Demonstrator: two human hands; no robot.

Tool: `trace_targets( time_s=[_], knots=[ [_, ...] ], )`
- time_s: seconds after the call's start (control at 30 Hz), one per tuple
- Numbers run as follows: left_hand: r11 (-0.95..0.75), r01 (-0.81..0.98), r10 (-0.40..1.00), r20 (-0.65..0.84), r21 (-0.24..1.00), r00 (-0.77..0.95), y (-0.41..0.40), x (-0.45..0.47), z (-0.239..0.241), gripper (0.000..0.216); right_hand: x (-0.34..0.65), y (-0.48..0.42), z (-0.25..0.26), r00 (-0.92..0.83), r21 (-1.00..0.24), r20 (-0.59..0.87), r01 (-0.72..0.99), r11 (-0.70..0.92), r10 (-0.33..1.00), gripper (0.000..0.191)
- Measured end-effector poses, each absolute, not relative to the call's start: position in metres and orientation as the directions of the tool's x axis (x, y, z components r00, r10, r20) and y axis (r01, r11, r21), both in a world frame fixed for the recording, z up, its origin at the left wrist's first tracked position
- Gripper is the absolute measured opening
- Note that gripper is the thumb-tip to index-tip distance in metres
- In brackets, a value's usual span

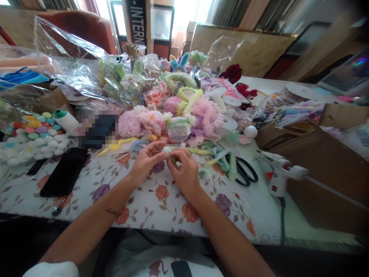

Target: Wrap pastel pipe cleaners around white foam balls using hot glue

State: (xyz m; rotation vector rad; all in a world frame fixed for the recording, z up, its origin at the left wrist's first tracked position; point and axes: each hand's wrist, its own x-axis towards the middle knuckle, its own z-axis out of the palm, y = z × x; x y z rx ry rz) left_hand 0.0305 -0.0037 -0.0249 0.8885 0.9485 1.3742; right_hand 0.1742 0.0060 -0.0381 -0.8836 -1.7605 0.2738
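My left hand (146, 161) and my right hand (184, 169) meet over the flowered tablecloth (161, 200), fingertips pinched together on a small pale green fuzzy piece (168, 151). Just to the right lie several green and yellow fuzzy chenille stems (221, 161). Behind the hands rises a heap of pastel pink, purple and green fluffy craft pieces (178, 115).
Black scissors (245, 171) and a white glue gun (278, 171) with its cord lie to the right. A black phone (63, 173) sits at the left, beside a bag of coloured pompoms (34, 134). Brown cardboard boxes (317, 161) stand at right. Clear plastic bags (72, 57) pile up behind.
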Motion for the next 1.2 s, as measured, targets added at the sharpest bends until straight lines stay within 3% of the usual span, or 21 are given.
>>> trace_targets(
  time_s=[0.07, 0.2, 0.47, 0.8, 1.2],
  knots=[
    [0.017, -0.363, 1.0, -0.014, 0.932, 0.011, -0.004, 0.029, -0.027, 0.041, 0.174, 0.006, -0.038, -0.138, -0.575, 0.72, 0.43, 0.696, 0.68, 0.006],
    [0.026, -0.367, 0.999, -0.032, 0.93, -0.012, -0.004, 0.029, -0.029, 0.029, 0.173, 0.005, -0.037, -0.165, -0.557, 0.723, 0.435, 0.707, 0.671, 0.008],
    [0.095, -0.529, 0.989, -0.141, 0.843, -0.048, -0.001, 0.03, -0.028, 0.028, 0.176, 0.003, -0.035, -0.214, -0.462, 0.756, 0.495, 0.736, 0.618, 0.01],
    [0.071, -0.527, 0.977, -0.167, 0.847, -0.136, 0.005, 0.02, -0.025, 0.022, 0.176, -0.003, -0.038, -0.438, -0.218, 0.724, 0.588, 0.779, 0.533, 0.016],
    [0.076, -0.436, 0.983, -0.14, 0.897, -0.118, 0.002, 0.022, -0.026, 0.02, 0.174, -0.005, -0.033, -0.417, -0.264, 0.754, 0.516, 0.815, 0.508, 0.016]
  ],
)
